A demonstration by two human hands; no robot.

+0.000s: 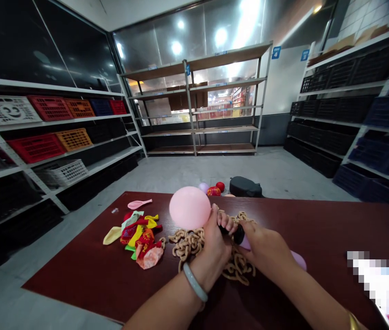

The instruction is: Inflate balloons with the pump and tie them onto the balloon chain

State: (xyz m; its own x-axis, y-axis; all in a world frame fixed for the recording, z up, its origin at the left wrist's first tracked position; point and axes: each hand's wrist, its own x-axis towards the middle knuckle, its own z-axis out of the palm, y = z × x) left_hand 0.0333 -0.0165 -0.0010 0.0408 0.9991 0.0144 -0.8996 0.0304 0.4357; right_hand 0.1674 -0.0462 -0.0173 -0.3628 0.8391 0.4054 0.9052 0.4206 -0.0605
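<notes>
A partly inflated pink balloon (189, 207) stands up at my left hand (215, 243). The fingers of that hand are closed around its neck and a black end piece (222, 230), which the fingers partly hide. My right hand (266, 245) is wrapped round a light purple hand balloon pump (299, 260) with a black collar (238, 233). The pump's middle is covered by the palm, and its purple end sticks out at the right. Under both hands lies a heap of tan, cord-like curled pieces (189, 245) on the dark red table (87, 270).
Left of the heap are several flat coloured balloons (142, 236) and one flat pink balloon (139, 204). Past the far edge, a dark grey bag-like object (245, 186) and a red ball-like thing (220, 186) show. Shelves with crates (50, 107) line the sides. A blurred patch covers the right corner.
</notes>
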